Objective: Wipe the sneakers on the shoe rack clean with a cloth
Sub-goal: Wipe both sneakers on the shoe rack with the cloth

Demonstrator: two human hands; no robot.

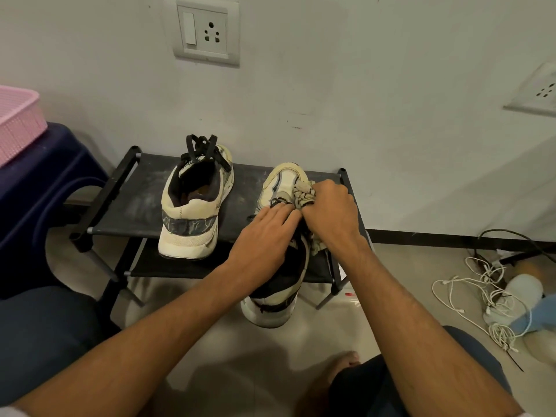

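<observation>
Two cream sneakers with black laces are at a low black shoe rack (pixel 132 203). The left sneaker (pixel 195 206) stands on the top shelf, heel toward me. The right sneaker (pixel 281 188) is tilted up, its toe over the shelf and its heel hanging past the front edge. My left hand (pixel 264 236) lies on its tongue and laces with fingers extended. My right hand (pixel 329 215) grips a bunched grey patterned cloth (pixel 305 194) pressed against the sneaker's right side near the toe.
A dark blue stool (pixel 39 188) with a pink basket (pixel 16 121) stands left of the rack. White cables (pixel 481 296) and a soft toy lie on the floor at right. The wall with sockets is close behind. My knees and a bare foot are below.
</observation>
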